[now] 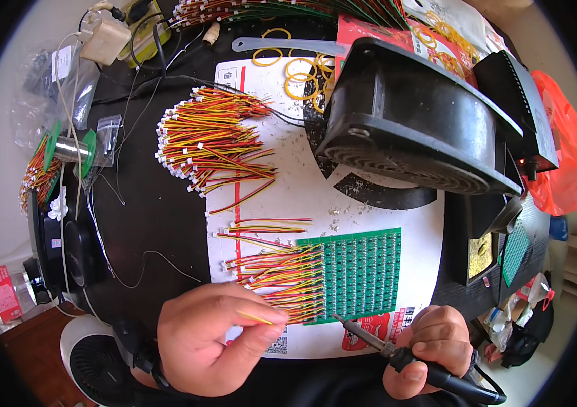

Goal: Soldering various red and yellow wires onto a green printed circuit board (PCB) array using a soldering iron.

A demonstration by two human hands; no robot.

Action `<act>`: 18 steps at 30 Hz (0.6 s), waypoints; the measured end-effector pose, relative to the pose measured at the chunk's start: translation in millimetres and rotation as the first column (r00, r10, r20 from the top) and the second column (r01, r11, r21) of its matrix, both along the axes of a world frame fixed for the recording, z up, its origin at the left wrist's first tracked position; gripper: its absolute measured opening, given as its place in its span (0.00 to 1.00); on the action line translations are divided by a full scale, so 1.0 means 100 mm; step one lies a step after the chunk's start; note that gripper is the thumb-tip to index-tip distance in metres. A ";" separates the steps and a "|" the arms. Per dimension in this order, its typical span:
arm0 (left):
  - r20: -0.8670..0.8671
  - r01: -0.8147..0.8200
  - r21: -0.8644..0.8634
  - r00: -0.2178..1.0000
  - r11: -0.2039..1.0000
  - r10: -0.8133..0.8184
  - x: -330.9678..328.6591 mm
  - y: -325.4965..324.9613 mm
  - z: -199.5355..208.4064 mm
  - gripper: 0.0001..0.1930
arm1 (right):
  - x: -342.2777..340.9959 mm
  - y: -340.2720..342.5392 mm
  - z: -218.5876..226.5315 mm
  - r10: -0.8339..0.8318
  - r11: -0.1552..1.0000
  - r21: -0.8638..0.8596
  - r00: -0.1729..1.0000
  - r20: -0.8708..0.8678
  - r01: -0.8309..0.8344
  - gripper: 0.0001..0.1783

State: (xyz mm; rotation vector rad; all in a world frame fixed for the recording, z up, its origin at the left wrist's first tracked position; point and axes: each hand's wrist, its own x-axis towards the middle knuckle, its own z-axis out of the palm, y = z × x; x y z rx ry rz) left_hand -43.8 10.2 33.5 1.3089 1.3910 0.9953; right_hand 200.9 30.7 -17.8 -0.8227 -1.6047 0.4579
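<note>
A green circuit board panel (pixel 363 275) with rows of small solder pads lies on the white sheet before me. Red, yellow and black wire leads (pixel 278 271) with white connectors run to its left part, side by side. My left hand (pixel 210 339) is closed in a pinch at the board's lower left corner, with a yellow wire (pixel 254 317) showing between thumb and forefinger; its far end is hidden. In my right hand (pixel 434 346), fingers wrapped round the black handle, is a soldering iron (pixel 366 336). Its tip points up-left to the board's lower edge; whether it touches cannot be told.
A large pile of wire leads (pixel 217 139) lies beyond the board. The black fan (pixel 404 129) stands at the far right, near yellow rubber bands (pixel 299 78). On the left is a solder spool (pixel 70 149); on the right, a tray with golden tip cleaner (pixel 480 258).
</note>
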 end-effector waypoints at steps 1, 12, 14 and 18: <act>-0.067 0.052 0.044 0.997 0.998 -0.049 0.01 0.01 -0.01 0.05 | 0.00 0.00 0.01 -0.009 1.000 0.000 1.000 0.004 0.009 0.16; -0.378 0.097 0.410 0.923 0.907 0.072 0.19 -0.11 -0.20 0.15 | -0.04 -0.02 -0.04 0.000 1.000 -0.015 1.000 0.008 0.000 0.17; -0.349 0.097 0.420 0.935 0.902 0.062 0.20 -0.10 -0.19 0.17 | -0.03 -0.02 -0.01 -0.010 1.000 -0.009 1.000 0.011 0.010 0.17; -0.382 0.226 0.430 0.923 0.874 -0.051 0.22 -0.09 -0.20 0.18 | -0.01 0.07 0.22 0.100 0.992 -0.087 0.994 0.033 -0.097 0.14</act>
